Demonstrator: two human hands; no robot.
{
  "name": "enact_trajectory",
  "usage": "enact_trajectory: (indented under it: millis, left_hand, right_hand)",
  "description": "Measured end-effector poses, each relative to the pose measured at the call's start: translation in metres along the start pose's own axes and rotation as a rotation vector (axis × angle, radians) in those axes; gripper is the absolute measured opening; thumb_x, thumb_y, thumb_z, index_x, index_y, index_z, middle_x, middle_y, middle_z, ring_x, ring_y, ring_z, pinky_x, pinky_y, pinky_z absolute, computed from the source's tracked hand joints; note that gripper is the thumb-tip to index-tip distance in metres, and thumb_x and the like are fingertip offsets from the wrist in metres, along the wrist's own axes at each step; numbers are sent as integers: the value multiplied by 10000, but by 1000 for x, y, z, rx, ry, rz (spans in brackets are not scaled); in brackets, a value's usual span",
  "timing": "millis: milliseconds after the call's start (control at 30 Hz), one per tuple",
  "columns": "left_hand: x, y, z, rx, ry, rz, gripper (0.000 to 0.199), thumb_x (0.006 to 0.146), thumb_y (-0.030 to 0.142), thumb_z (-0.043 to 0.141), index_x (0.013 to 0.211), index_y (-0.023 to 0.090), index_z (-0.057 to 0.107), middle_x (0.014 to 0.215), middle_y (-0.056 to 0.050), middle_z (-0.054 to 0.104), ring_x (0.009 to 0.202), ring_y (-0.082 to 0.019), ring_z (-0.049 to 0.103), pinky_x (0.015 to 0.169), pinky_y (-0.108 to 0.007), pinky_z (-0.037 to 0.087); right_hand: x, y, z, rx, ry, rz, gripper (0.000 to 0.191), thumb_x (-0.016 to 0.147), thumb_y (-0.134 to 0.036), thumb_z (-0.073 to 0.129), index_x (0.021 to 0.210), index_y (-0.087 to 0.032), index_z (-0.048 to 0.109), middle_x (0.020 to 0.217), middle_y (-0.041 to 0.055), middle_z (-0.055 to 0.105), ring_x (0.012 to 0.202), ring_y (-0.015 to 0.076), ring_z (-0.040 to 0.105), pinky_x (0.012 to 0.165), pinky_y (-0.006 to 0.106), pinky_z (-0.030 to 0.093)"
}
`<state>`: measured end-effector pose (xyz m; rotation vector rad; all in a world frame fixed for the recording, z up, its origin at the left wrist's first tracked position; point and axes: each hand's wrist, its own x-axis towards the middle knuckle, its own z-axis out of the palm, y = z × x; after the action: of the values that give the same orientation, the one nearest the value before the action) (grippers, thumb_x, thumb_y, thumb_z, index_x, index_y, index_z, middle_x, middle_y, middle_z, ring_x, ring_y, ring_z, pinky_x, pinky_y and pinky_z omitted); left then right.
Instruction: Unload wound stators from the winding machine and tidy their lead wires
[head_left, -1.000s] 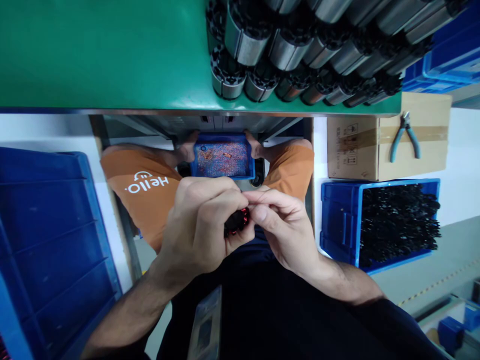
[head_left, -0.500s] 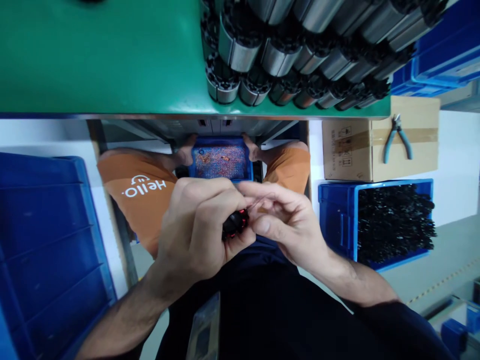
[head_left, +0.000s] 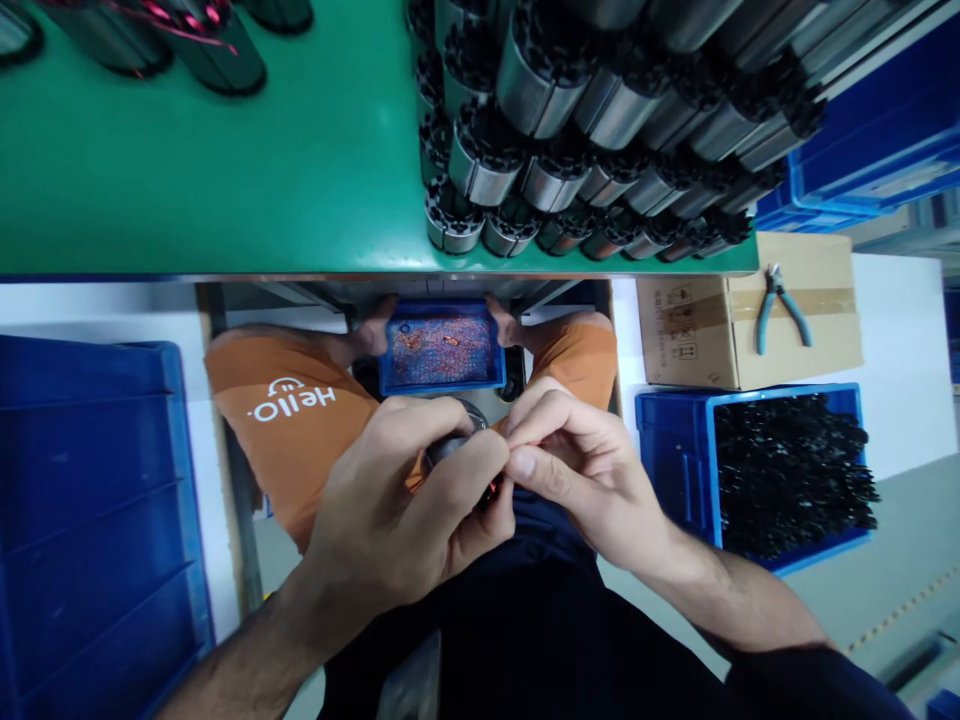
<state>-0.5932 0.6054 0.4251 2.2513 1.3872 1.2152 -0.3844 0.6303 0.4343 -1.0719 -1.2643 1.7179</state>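
Note:
My left hand (head_left: 409, 500) is wrapped round a motor stator (head_left: 444, 450), a dark cylinder with a metallic side and a bit of red winding showing near the fingertips. Most of the stator is hidden behind the fingers. Close against it, my right hand (head_left: 592, 465) pinches thumb and forefinger together at the stator's end. A thin wire shows between those fingers half a second ago; at this moment the fingertips cover it almost wholly. Both hands are over my lap, with their fingertips touching.
Stacked stators (head_left: 551, 95) crowd the right of the green bench (head_left: 225, 190); several with red wire (head_left: 206, 45) lie top left. Cutting pliers (head_left: 780, 310) rest on a cardboard box (head_left: 690, 335), above a blue bin (head_left: 675, 455) of black parts. A blue tray (head_left: 495, 375) holds wire scraps.
The stator has tipped, so its wound end shows less and its side shows more. My right fingers have closed into a tighter pinch. The view has shifted, bringing more of the bench into sight.

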Motion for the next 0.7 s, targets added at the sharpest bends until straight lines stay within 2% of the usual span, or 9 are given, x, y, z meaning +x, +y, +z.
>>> enact_trajectory:
  millis: [67,133,233,300,400,500,533,600,700]
  left_hand:
    - [-1,0,-2,-137,-50,-134,190,992,304,767,1174,276,721,1099,-71,667,965,-182,711,801,-298,649]
    - [-2,-4,0,-434,-229,-363,186,1078,410,657,1201,289,725,1029,-63,705,888,-184,741,744,-309,650]
    - [-6,-17,7,-993,-596,-629,604,1190,625,242,1194,260,724,734,-27,710,529,-164,672,503,-287,547]
    - [-12,-22,10,-1035,-546,-641,730,1172,708,143,1194,252,713,649,-8,685,427,-152,611,427,-270,480]
    - [-23,-15,7,-432,-145,-441,488,1055,723,664,1241,274,703,898,-24,789,683,-172,763,584,-291,621]
    - [-29,2,2,78,-6,-107,512,845,480,987,1241,272,739,1119,-29,829,919,-211,831,797,-345,713]
    - [-28,6,1,103,-9,-44,488,844,410,988,1243,269,745,1138,-26,841,940,-214,841,824,-348,722]
    - [-22,7,1,-67,-62,-109,400,916,323,906,1271,265,731,1155,-25,856,972,-216,852,841,-345,729]
    - [-10,-2,1,-676,-414,-382,204,1134,273,548,1227,268,730,1077,11,852,917,-180,854,777,-304,713]
  right_hand:
    - [5,-14,-13,-226,-70,-98,98,955,-243,894,1040,-278,861,1168,64,722,1052,193,724,977,359,658]
    - [11,-28,-25,-438,-178,-219,160,922,-245,920,1062,-297,865,1337,79,724,1166,239,731,1073,413,650]
    - [15,-45,-36,-578,-357,-260,181,920,-188,894,1058,-288,834,1498,74,729,1257,279,761,1114,427,651]
    - [13,-49,-37,-510,-368,-113,117,983,-154,814,1041,-245,768,1453,98,773,1260,267,791,1061,401,679]
    - [6,-44,-34,-270,-289,198,111,1089,-233,721,994,-208,669,1298,124,830,1275,234,801,1019,360,689]
    - [2,-37,-32,-121,-321,317,188,1127,-319,688,984,-201,656,1304,135,822,1297,227,786,1061,391,676]
    - [2,-36,-33,-158,-337,279,159,1119,-312,698,1005,-204,674,1352,141,805,1303,231,778,1078,412,672]
    - [6,-38,-35,-370,-358,69,39,1078,-265,742,1066,-229,732,1452,134,762,1330,247,754,1132,461,653]
    - [20,-47,-42,-644,-461,-253,152,975,-208,844,1048,-341,824,1367,17,808,1304,240,758,1231,450,593]
